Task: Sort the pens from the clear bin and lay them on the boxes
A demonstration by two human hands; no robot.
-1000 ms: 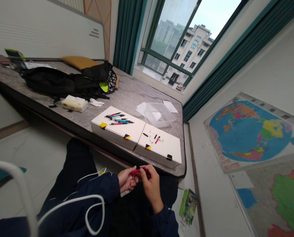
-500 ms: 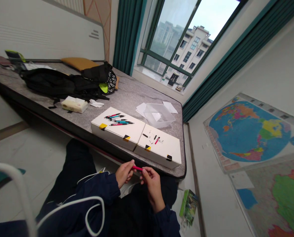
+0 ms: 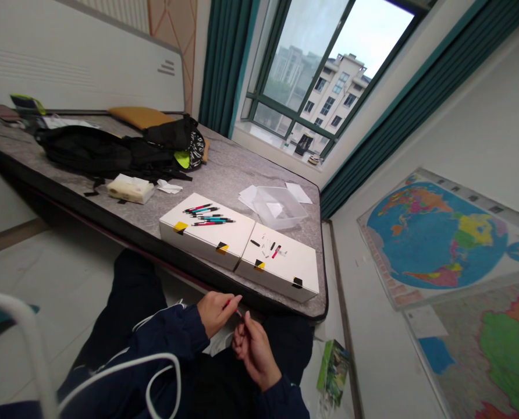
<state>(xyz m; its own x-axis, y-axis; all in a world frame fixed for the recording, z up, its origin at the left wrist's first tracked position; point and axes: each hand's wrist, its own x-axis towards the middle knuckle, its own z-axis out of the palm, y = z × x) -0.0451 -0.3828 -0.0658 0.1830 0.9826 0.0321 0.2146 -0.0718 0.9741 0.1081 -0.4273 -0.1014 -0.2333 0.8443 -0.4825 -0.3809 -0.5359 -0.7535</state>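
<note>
In front of the bed edge my two hands are close together over my lap. My left hand [image 3: 218,312] is closed around a red pen [image 3: 238,314], mostly hidden by its fingers. My right hand [image 3: 256,352] pinches the pen's dark end with thumb and fingers. Just beyond them stand two white boxes side by side. On the left box [image 3: 201,249] lies a pile of red, teal and black pens [image 3: 209,216]. Small pen parts, including a red piece [image 3: 276,251] and black pieces [image 3: 255,242], are scattered on the right box [image 3: 277,276].
A clear plastic bin [image 3: 281,210] and white papers lie behind the boxes on the grey mattress [image 3: 233,166]. Farther left are a tissue pack [image 3: 131,189] and a black backpack [image 3: 106,151]. A white cable [image 3: 172,358] loops across my left sleeve. A green box [image 3: 333,369] stands on the floor.
The pen has turned from nearly level to slanting down toward my right hand. My left hand has rolled over it, covering more of it, and my right hand has dropped lower.
</note>
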